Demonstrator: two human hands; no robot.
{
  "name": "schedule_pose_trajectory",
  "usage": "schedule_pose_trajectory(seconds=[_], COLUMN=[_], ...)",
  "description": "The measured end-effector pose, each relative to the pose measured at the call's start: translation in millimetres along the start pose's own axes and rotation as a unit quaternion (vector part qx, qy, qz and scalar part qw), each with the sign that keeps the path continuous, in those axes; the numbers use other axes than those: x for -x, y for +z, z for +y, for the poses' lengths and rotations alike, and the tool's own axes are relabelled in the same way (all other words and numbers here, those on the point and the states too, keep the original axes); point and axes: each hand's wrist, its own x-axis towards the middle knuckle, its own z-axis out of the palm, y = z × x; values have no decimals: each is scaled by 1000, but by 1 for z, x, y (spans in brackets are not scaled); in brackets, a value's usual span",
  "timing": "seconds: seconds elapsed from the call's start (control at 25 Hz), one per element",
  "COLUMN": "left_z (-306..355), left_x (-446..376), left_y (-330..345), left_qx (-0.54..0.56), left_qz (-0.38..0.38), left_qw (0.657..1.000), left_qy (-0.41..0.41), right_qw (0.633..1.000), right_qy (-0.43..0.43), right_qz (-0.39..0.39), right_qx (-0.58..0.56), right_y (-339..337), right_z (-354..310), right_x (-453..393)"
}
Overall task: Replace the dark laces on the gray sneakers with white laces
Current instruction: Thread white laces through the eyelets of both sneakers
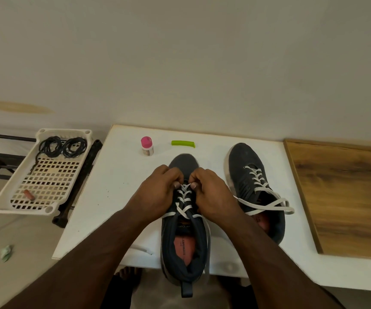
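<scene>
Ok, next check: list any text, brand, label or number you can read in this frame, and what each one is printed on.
"CAM...": partial print on the tongue label of the near sneaker; the rest is unreadable.
Pink insole of that sneaker: a printed line, too blurred to read.
Insole of the far sneaker: dark marks, unreadable.
Pink-capped bottle: label too small to read.
</scene>
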Motion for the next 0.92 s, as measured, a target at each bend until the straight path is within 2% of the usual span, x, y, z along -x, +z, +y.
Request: schedule_pose_trajectory(seconds=[0.16, 0.44, 0.56, 0.68, 0.92], left_z=[2, 2, -2, -1, 6], left_x=[0, -1, 1, 1, 3], left_y=[-3, -15, -21, -20, -19], left_qx=[14, 104, 114, 82, 106], left_qz=[-4, -43, -85, -90, -62], left_qw=[1000, 988, 986, 991, 991], left_qy=[-6, -106, -82, -63, -45], right_qw=[1000, 999, 990, 982, 988], right_qy=[-3, 19, 68, 92, 71], right_qz=[9, 5, -11, -21, -30], right_qx=[-17, -44, -120, -164, -132], right_y=[-1, -2, -8, -13, -12], right_z=[0, 1, 0, 0, 0], right_x=[1, 0, 3, 8, 10])
